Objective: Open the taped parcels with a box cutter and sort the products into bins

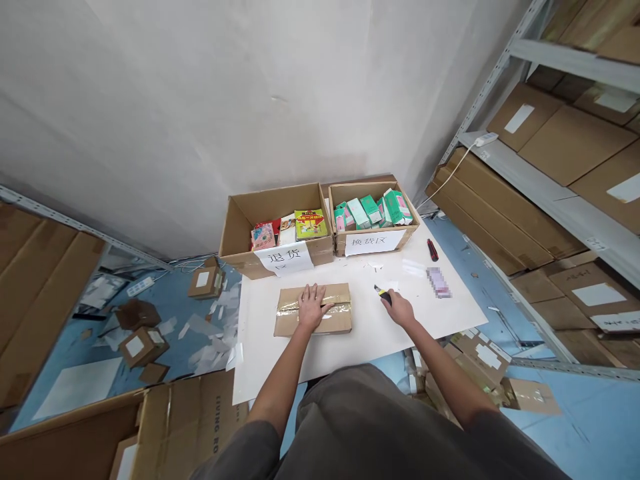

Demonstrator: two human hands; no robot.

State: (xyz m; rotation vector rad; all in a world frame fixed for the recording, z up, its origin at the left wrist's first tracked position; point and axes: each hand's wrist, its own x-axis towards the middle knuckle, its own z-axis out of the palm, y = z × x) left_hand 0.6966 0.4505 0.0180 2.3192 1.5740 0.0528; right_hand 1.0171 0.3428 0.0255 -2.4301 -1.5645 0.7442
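A flat brown cardboard parcel (334, 320) sealed with clear tape lies on the white table (370, 333). My left hand (311, 307) rests flat on top of it, fingers spread. My right hand (397, 308) is to the right of the parcel, closed round a yellow-and-black utility knife (381, 293) whose tip points up and left, a short way from the parcel's right end.
Two open cartons stand at the table's back: the left carton (240, 233) holds colourful packs, the right carton (373, 243) holds green boxes. A red-and-black cutter (433, 249) lies at the right. Small parcels (143, 345) litter the blue floor on the left. Shelves with cartons (565, 143) rise at right.
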